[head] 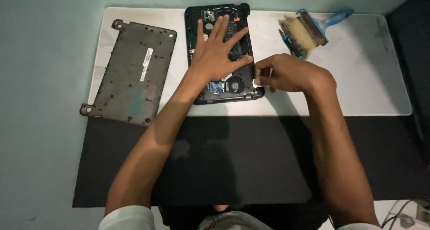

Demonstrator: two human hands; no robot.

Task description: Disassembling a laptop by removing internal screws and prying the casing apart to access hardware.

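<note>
Left hand, palm down and fingers spread wide, released and grasping nothing, pressed flat on the opened laptop base, at the far middle of the white mat. Laptop base uncovered, with circuit boards and a round fan exposed near its near right corner. Right hand, just right of the laptop base, fingers curled in and pinched on a small white object at the base's right edge; kind of object too small to tell. Removed bottom cover, dark grey and tilted, lying inner side up on the left part of the mat, its near corner overhanging the black mat, well apart from both hands. Brush with pale bristles and blue handle at the far right of the white mat, beside a thin blue-handled tool, near the right hand but not touching it.
</note>
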